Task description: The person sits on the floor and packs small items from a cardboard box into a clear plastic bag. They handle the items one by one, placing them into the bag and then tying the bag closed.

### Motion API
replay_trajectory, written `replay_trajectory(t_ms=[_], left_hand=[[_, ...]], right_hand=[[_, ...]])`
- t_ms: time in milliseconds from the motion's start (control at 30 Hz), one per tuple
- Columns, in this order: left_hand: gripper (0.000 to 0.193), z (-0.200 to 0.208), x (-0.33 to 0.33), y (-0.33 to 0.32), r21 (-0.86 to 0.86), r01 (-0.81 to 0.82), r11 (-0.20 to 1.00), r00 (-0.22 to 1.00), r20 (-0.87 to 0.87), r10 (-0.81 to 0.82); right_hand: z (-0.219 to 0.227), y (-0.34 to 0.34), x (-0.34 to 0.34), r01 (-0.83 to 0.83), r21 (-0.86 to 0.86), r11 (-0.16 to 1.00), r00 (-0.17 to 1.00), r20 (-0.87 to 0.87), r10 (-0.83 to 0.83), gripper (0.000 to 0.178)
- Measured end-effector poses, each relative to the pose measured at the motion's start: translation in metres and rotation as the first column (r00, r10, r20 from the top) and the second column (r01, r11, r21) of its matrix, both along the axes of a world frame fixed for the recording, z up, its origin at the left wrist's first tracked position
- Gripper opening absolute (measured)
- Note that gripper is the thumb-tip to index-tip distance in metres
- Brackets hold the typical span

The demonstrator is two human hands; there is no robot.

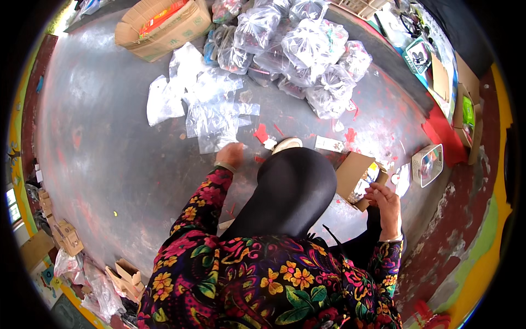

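My left hand reaches down to the floor, its fingers closed on the near end of a clear plastic bag. That bag lies flat with other loose clear bags spread beyond it. On the right, my right hand hovers at the near right edge of an open cardboard box. Its fingers are loosely bent and apart, and I see nothing held in them. Inside the box are small white and silvery packets; the hand hides part of that corner.
Filled, knotted clear bags are piled ahead, beside a large open carton. A white plastic basket stands right of the small box. Red scraps litter the floor. My knee rises between my arms. Cardboard boxes line the left side.
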State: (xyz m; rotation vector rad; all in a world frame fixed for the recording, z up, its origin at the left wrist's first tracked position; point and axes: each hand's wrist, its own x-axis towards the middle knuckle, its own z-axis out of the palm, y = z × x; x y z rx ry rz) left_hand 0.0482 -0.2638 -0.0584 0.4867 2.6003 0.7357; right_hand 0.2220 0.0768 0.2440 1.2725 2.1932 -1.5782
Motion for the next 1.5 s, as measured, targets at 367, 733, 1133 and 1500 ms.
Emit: replay_trajectory(t_ms=[367, 733, 1133, 1500], left_hand=[[0.014, 0.092, -0.078, -0.073, 0.522, -0.652, 0.55, 0.595, 0.802, -0.057], [0.011, 0.203, -0.107, -0.055, 0.128, 0.157, 0.979, 0.972, 0.156, -0.176], [0.014, 0.393, -0.065, 0.054, 0.802, 0.072, 0.593, 0.857, 0.254, -0.448], [0.023, 0.474, 0.008, 0.215, 0.93, 0.264, 0.256, 0.145, 0.224, -0.964]], right_hand=[[0.005, 0.002, 0.014, -0.169, -0.016, 0.986, 0.979, -0.115, 0.166, 0.025], [-0.002, 0.005, 0.034, -0.316, 0.367, 0.875, 0.893, -0.195, 0.405, 0.02], [0.029, -0.043, -0.018, -0.367, 0.455, 0.811, 0.672, -0.474, 0.57, 0.06], [0.078, -0.016, -0.038, -0.41, 0.381, 0.829, 0.351, -0.773, 0.529, 0.069]])
